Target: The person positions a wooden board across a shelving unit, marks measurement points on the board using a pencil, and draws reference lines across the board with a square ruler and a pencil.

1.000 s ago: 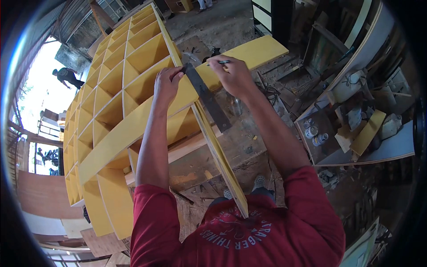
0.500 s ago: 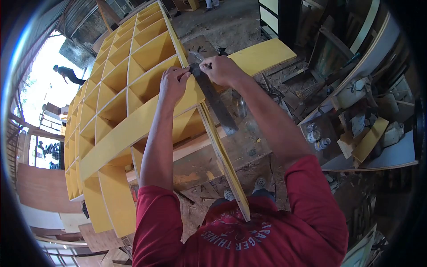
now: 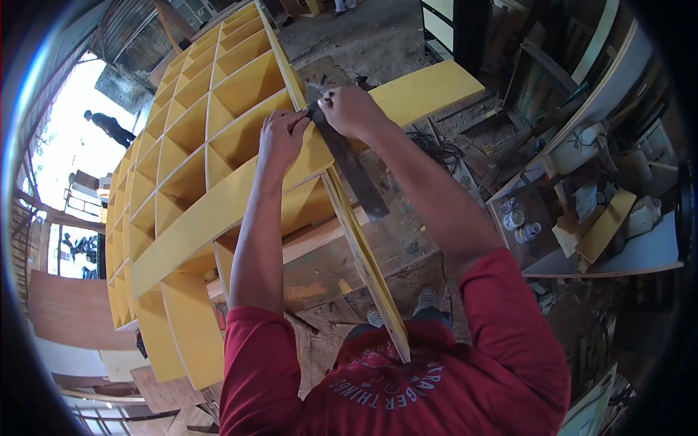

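Note:
My left hand (image 3: 282, 139) rests at the corner of a yellow wooden grid frame (image 3: 211, 192), thumb and fingers pinched at the upper end of a long, dark, flat metal blade (image 3: 356, 178). The blade slants down to the right beside the frame's edge, and I cannot tell if it has teeth. Close by on the right, my right hand (image 3: 352, 113) is closed over the same end of the blade. Whatever its fingers grip is too small and too hidden to name. A narrow yellow board edge (image 3: 367, 265) runs from the frame's corner towards my chest.
Beyond my right hand lies a yellow panel (image 3: 429, 91). Bottles (image 3: 527, 232) and wood offcuts (image 3: 607, 225) crowd a board on the right. A worn bench top (image 3: 392, 240) sits below the blade. Another person (image 3: 109, 127) stands outside at far left.
My right hand has shifted slightly left and down along the blade's end. My left hand stays in place. The person outside has moved a little left.

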The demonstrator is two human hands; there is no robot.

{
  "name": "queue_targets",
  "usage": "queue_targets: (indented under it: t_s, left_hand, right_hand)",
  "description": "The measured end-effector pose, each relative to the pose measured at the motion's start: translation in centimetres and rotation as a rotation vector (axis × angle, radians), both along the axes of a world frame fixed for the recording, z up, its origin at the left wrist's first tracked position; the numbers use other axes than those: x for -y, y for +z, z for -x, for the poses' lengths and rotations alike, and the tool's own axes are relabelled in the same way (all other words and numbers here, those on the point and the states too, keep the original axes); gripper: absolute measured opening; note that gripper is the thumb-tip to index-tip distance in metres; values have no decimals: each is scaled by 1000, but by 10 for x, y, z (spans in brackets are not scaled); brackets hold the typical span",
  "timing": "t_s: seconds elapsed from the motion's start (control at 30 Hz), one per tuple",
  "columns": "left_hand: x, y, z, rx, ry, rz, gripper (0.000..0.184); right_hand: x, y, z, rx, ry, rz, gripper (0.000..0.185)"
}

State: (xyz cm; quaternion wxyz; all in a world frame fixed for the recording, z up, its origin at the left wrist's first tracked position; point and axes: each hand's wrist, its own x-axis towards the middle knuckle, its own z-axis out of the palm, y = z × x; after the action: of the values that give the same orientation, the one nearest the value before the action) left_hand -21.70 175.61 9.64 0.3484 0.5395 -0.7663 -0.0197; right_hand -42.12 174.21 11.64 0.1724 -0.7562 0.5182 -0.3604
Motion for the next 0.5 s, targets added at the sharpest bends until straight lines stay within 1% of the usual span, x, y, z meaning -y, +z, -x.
queue_targets:
  t_s: [0.1, 0.2, 0.3, 0.4, 0.5]
  left_hand:
    - [-3, 3, 0, 84, 7, 59, 25]
    - [1, 0, -2, 51, 2, 29, 25]
    - [-3, 1, 1, 38, -19, 83, 24]
    - [-3, 2, 1, 17, 0, 18, 24]
    - [0, -1, 0, 26, -9, 56, 23]
  right_hand:
    - [-32, 4, 22, -29, 40, -18, 43]
    - [-69, 28, 42, -119, 81, -136, 44]
    - [-56, 28, 36, -108, 73, -123, 43]
    - [-20, 22, 13, -67, -52, -81, 41]
    - [5, 13, -2, -18, -38, -52, 40]
